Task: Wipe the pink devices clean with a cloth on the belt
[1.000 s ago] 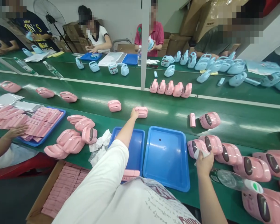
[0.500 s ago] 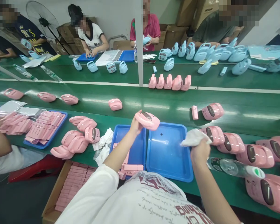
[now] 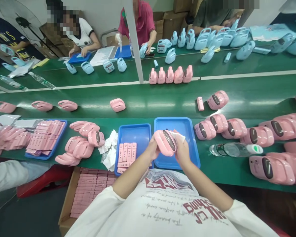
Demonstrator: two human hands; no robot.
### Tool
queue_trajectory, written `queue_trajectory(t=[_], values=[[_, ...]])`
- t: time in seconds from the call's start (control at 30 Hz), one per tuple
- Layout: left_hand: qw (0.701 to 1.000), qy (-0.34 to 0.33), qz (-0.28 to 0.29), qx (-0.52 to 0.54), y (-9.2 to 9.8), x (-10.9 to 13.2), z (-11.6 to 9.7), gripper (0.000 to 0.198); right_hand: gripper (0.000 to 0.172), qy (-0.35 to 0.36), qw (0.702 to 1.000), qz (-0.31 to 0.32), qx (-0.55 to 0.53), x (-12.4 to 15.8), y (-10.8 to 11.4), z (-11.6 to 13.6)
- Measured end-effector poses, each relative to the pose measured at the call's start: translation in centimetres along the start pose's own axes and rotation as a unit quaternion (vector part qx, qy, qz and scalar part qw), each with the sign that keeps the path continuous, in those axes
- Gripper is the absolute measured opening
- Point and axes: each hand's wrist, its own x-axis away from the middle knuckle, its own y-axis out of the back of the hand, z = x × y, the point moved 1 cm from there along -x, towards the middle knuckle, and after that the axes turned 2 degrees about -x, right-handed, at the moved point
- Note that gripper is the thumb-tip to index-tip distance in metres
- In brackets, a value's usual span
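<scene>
Over the right-hand blue tray (image 3: 158, 123), a glossy pink plastic housing (image 3: 164, 142) with a dark oval window is held up in front of my shirt. My left hand (image 3: 153, 148) grips it by its left side. My right hand (image 3: 183, 152), closed on a white cloth (image 3: 179, 135), is at the housing's right side, pressing the cloth there; the fingertips are partly hidden. The left-hand blue tray (image 3: 143, 131) carries several small pink blocks (image 3: 127, 152) with markings. Crumpled white cloths (image 3: 110, 158) lie just left of that tray.
Pink housings (image 3: 82, 149) cluster at left, with more pink housings (image 3: 259, 136) at right behind a clear bottle (image 3: 236, 149). A carton (image 3: 64, 217) of pink parts stands low at left. On the conveyor (image 3: 150, 105) sit several housings. Co-workers handle blue housings (image 3: 170, 56) opposite.
My left hand has brought the pink housing nearer and turned it. My right hand has moved left with the white cloth, from beside the right row to the housing. My view has shifted.
</scene>
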Motion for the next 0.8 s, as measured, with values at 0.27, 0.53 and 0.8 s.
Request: queue_trajectory(t=[0.27, 0.53, 0.8], values=[[0.997, -0.034, 0.063, -0.032, -0.4, 2.6, -1.4, 0.066, 0.035, -0.078, 0.99, 0.032, -0.116, -0.3, 1.3, 3.1], [0.997, -0.038, 0.063, 0.032, -0.6, 4.5, -3.5, 0.056, 0.024, -0.109, 0.977, 0.018, -0.182, -1.4, 3.9, 4.3], [1.0, -0.013, 0.001, 0.014, 0.3, 6.2, -4.3, 0.044, 0.058, -0.109, 0.982, 0.013, -0.152, -1.2, 5.5, 3.3]])
